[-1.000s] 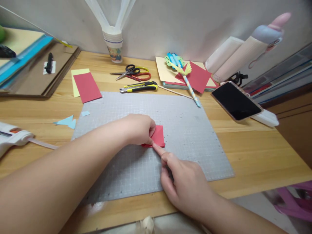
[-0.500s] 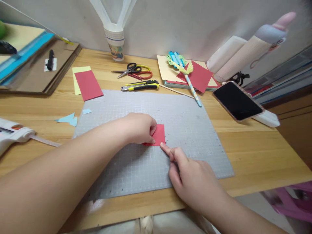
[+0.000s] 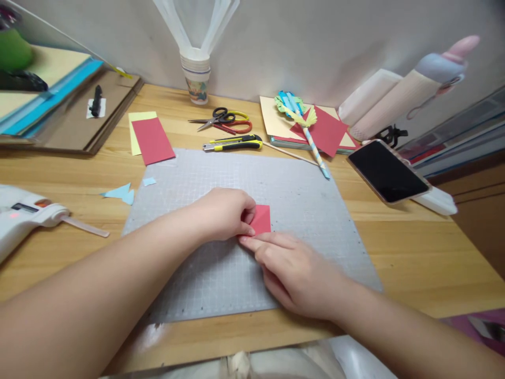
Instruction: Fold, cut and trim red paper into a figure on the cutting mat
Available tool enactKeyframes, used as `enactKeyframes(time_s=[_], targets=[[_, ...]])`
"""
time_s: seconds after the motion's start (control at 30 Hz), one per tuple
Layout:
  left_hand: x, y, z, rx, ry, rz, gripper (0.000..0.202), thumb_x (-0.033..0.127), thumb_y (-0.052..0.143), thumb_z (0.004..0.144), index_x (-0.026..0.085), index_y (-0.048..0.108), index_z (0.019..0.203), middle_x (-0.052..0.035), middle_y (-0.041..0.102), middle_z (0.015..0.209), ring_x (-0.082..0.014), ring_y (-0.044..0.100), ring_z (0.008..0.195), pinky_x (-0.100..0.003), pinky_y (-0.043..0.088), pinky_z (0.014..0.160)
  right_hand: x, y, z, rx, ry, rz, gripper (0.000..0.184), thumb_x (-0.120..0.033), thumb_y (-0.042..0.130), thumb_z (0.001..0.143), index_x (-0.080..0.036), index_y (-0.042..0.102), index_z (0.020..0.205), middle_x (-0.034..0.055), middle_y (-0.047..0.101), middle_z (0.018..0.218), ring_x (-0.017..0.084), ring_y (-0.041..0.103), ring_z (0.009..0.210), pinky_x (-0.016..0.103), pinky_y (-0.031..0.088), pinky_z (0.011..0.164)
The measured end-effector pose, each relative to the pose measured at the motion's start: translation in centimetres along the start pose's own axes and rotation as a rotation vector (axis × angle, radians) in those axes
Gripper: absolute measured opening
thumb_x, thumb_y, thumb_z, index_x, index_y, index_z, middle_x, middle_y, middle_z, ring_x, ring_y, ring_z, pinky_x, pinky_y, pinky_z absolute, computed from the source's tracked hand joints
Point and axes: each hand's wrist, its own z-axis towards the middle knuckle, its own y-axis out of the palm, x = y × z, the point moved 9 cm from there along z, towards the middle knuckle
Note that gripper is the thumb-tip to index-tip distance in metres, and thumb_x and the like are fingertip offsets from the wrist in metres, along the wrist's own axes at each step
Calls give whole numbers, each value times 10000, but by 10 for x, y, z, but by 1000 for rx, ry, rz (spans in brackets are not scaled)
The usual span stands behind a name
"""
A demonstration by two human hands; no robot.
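Observation:
A small piece of red paper (image 3: 262,218) lies on the grey cutting mat (image 3: 315,200), its left part hidden by my left hand (image 3: 229,213). Thumb and curled fingers of that hand are closed on the paper and press it against the mat. My right hand (image 3: 298,273) comes in from the lower right, its fingers stretched out along the paper's near edge. The fingertip touches that edge close to my left thumb. Slight motion blur covers the back of my right hand.
Behind the mat lie a utility knife (image 3: 232,143) and scissors (image 3: 216,118). A red paper sheet (image 3: 153,141) and a glue gun (image 3: 29,216) are at left. Paper cups (image 3: 196,79), a paper flower (image 3: 303,126) and a phone (image 3: 389,171) stand or lie around the back and right.
My right fingertip has slid left along the paper's near edge, from its right corner to beside my left thumb. My left hand keeps its hold. The camera view has shifted slightly.

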Motion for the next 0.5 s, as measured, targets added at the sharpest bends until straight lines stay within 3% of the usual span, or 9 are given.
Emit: enactKeyframes(time_s=[0.13, 0.23, 0.37, 0.5], targets=[[-2, -1, -2, 1, 57, -51, 99, 294, 652, 731, 213, 613, 690, 42, 601, 639, -121, 496, 583, -251, 318, 540, 5, 4, -5, 45, 27, 68, 494, -26, 438, 808, -81, 483, 1296, 180, 627, 1243, 243, 573, 1155, 440, 521, 940], [-4, -4, -7, 7, 121, -92, 30, 214, 622, 746, 212, 644, 766, 30, 647, 765, -123, 560, 668, -235, 389, 597, 6, 4, -7, 51, 52, 88, 573, -23, 434, 800, -108, 424, 1367, 160, 618, 1264, 235, 565, 1167, 447, 523, 945], [-4, -10, -28, 84, 177, -95, 189, 114, 564, 771, 207, 682, 886, -16, 660, 995, -157, 614, 865, -262, 446, 765, 7, 5, -7, 59, 61, 92, 506, -20, 430, 812, -99, 473, 1310, 161, 649, 1187, 231, 591, 1106, 429, 544, 907], [2, -5, -60, 181, 260, 13, 318, 143, 429, 921, 252, 692, 1063, -33, 674, 1171, -184, 627, 1021, -300, 441, 865, 7, 4, -5, 68, 76, 105, 479, 0, 438, 800, -70, 486, 1271, 171, 646, 1175, 237, 571, 1114, 416, 535, 923]])
